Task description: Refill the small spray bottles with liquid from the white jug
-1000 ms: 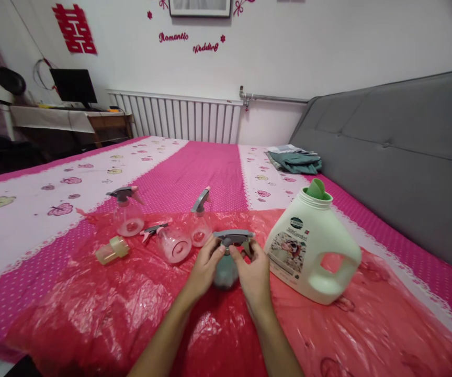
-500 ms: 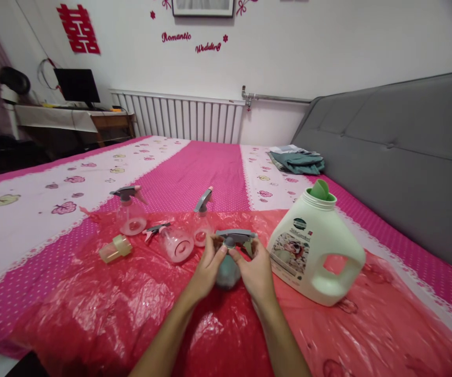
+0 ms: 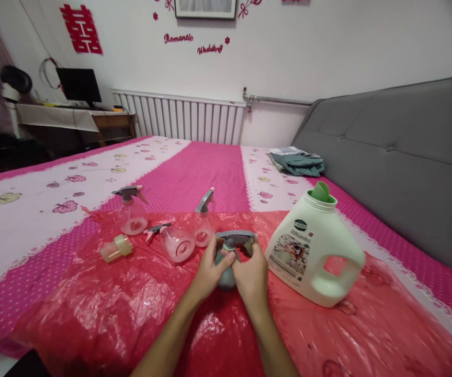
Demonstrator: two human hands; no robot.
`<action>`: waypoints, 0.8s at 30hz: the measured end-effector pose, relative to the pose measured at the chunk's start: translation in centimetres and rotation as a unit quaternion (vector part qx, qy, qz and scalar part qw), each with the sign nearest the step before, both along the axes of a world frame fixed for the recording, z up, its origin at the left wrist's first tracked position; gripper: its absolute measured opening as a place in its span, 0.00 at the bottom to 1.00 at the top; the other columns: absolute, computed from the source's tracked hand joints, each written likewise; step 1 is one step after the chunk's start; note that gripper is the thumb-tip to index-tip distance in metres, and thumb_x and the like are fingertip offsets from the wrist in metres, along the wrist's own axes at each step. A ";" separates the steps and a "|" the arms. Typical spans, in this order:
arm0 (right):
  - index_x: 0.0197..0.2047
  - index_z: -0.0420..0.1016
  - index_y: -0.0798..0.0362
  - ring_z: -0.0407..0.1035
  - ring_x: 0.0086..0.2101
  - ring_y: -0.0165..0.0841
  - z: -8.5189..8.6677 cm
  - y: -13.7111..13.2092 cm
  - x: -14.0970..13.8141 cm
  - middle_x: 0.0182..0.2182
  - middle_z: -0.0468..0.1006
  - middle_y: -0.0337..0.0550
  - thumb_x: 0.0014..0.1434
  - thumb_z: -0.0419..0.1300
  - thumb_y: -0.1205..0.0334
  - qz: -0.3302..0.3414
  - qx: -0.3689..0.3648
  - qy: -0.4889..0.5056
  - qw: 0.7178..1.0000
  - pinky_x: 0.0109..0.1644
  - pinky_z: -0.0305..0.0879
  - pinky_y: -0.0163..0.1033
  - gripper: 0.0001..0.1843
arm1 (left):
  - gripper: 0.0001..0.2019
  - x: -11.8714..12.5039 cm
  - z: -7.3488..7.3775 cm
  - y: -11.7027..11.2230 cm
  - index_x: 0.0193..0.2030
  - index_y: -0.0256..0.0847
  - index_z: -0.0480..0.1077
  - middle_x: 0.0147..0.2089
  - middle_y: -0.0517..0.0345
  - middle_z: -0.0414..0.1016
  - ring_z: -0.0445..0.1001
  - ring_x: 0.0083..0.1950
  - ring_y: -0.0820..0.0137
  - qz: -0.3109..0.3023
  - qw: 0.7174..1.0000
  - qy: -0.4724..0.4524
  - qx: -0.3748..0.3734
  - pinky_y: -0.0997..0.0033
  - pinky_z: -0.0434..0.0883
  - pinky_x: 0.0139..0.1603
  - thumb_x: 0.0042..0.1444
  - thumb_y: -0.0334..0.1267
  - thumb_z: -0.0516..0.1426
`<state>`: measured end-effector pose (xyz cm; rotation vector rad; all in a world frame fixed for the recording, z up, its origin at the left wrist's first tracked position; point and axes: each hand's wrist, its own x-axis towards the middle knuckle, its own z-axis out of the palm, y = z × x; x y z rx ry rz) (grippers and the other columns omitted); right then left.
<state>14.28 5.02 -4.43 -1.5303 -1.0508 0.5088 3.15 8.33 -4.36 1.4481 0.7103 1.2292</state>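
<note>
While both thumbs press on its near side just below the neck, one grey-green spray bottle (image 3: 227,281) stands about upright between the person's two hands, over the red plastic sheet (image 3: 132,303) on the bed (image 3: 214,162). The left hand (image 3: 209,269) has its grip closed around the bottle's left side; the right hand (image 3: 251,269) grips the opposite side, its fingers up by the trigger under the grey spray head (image 3: 236,235).

Three more spray bottles, all clear pink with grey heads, bring the count to four. Two of these are upright, one at the far left (image 3: 133,222) and one in the middle (image 3: 202,230); the third lies on its side (image 3: 178,245) between them, its base towards the viewer. Whether it touches the middle one, I cannot tell. One yellowish cup (image 3: 116,248) lies on its side in front of the far-left bottle.

To the right of the hands stands one pale green jug (image 3: 316,246), with one green piece (image 3: 321,191) in its mouth. Behind it, one pile of folded cloth (image 3: 296,161) rests near the grey headboard (image 3: 398,162).
</note>
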 end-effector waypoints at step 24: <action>0.49 0.68 0.60 0.69 0.38 0.27 1.1 0.0 1.1 0.41 0.73 0.45 0.58 0.72 0.51 0.109 0.102 0.061 0.987 0.42 0.70 0.30 0.27 | 0.33 -1.1 0.0 -0.7 0.75 0.51 0.61 0.80 0.52 0.59 0.45 0.85 0.57 -0.036 0.998 0.027 -0.041 0.53 0.40 0.83 0.70 0.62 0.55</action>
